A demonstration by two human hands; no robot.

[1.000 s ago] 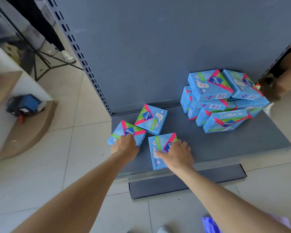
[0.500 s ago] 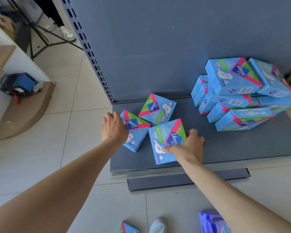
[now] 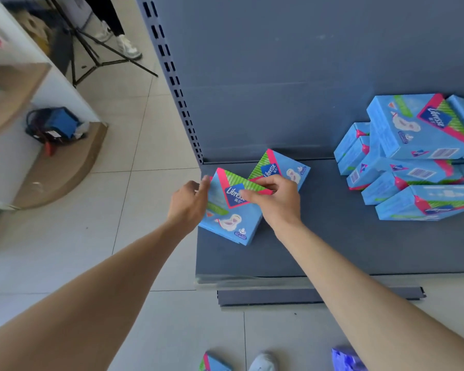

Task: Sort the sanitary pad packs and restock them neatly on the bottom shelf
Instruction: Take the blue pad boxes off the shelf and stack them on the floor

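two hands meet on one libresse pack [image 3: 229, 218], which lies flat at the front left corner of the bottom shelf [image 3: 279, 258], turned at an angle to the shelf edge. the right hand [image 3: 276, 202] pinches its far edge, thumb on the printed top face and fingers curled over the rim. the left hand [image 3: 188, 204] touches the pack's left side with blurred fingers that look fairly straight, not wrapped round it. just behind, partly hidden by the right hand, a second libresse pack [image 3: 292, 170] lies flat near the grey back panel [image 3: 279, 89], also skewed. well apart to the right, a loose heap of libresse packs [image 3: 413, 183] sits on the same shelf, some flat, some tilted against each other, the heap running out of view. on the tiled floor [image 3: 118, 210] at the lower edge are one more blue pack [image 3: 214, 364], a white shoe [image 3: 263, 361] and a purple packet [image 3: 346, 358].
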